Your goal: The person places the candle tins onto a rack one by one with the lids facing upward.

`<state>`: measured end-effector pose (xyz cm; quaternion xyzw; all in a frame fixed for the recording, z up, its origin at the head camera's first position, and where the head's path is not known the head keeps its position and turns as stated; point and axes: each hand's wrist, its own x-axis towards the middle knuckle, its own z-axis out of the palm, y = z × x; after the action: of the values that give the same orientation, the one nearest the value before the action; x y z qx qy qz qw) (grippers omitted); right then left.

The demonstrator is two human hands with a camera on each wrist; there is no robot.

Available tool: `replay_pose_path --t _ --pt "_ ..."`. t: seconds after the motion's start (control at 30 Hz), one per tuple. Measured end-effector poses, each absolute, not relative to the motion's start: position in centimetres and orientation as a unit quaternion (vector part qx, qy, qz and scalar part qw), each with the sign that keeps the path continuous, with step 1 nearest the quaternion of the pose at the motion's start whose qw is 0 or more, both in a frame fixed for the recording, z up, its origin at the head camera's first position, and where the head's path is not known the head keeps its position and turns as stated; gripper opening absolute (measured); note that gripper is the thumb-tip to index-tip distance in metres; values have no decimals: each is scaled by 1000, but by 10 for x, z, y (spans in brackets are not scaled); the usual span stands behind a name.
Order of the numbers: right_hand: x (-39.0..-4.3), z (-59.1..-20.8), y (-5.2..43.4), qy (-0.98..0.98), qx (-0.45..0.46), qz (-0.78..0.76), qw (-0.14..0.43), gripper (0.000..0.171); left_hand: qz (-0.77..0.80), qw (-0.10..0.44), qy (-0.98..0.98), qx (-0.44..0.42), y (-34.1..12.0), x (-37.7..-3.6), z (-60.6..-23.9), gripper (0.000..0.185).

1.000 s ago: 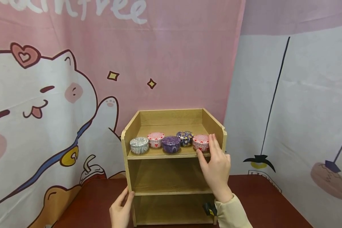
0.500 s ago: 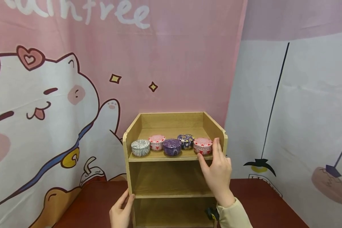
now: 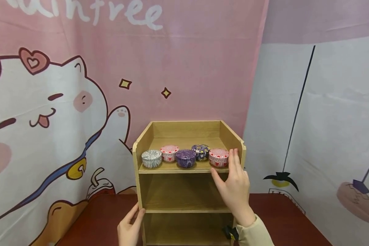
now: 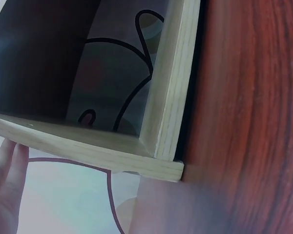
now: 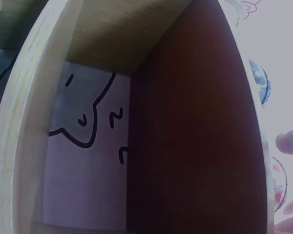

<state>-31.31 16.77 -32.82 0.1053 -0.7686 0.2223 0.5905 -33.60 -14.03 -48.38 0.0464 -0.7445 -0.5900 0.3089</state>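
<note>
A wooden shelf unit (image 3: 158, 171) carries several round patterned tins on its top board. My right hand (image 3: 236, 186) is at the right end, fingers straight beside a pink tin with red hearts (image 3: 219, 158), thumb low at the board's front edge. The right wrist view shows the same pink tin (image 5: 279, 183) between thumb and fingers; whether they touch it I cannot tell. Left of it sit a navy-and-yellow tin (image 3: 200, 152), a purple tin (image 3: 186, 159), another pink tin (image 3: 169, 153) and a grey-white striped tin (image 3: 151, 159). My left hand (image 3: 130, 227) holds the left side panel, thumb at its front edge.
The shelf unit stands on a dark red table (image 3: 95, 218) and has raised side walls and a back wall. Two lower compartments open to the front. A printed cloth (image 3: 196, 68) hangs behind.
The head view has shifted slightly. My right thumb has moved a little away from the pink tin and the fingers sit slightly further right. The tins and left hand have stayed put.
</note>
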Motion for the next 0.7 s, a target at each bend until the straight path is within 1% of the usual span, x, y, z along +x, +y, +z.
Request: replay_pose_path --t 0.17,0.3,0.53,0.63,0.7 --pt "-312 -322 167 -763 130 253 580 82 -571 319 -756 30 -149 -341 -479 38" --pt "-310 -318 171 -752 158 281 575 76 -572 306 -761 10 -152 -344 -473 40" --pt "-299 -322 186 -737 210 313 560 55 -569 303 -765 3 -153 -342 -471 38" --pt "-291 -327 196 -726 236 320 561 45 -570 294 -767 -7 -152 -337 -472 39" --pt "-286 -330 203 -719 250 322 563 42 -574 287 -767 -15 -152 -335 -473 40"
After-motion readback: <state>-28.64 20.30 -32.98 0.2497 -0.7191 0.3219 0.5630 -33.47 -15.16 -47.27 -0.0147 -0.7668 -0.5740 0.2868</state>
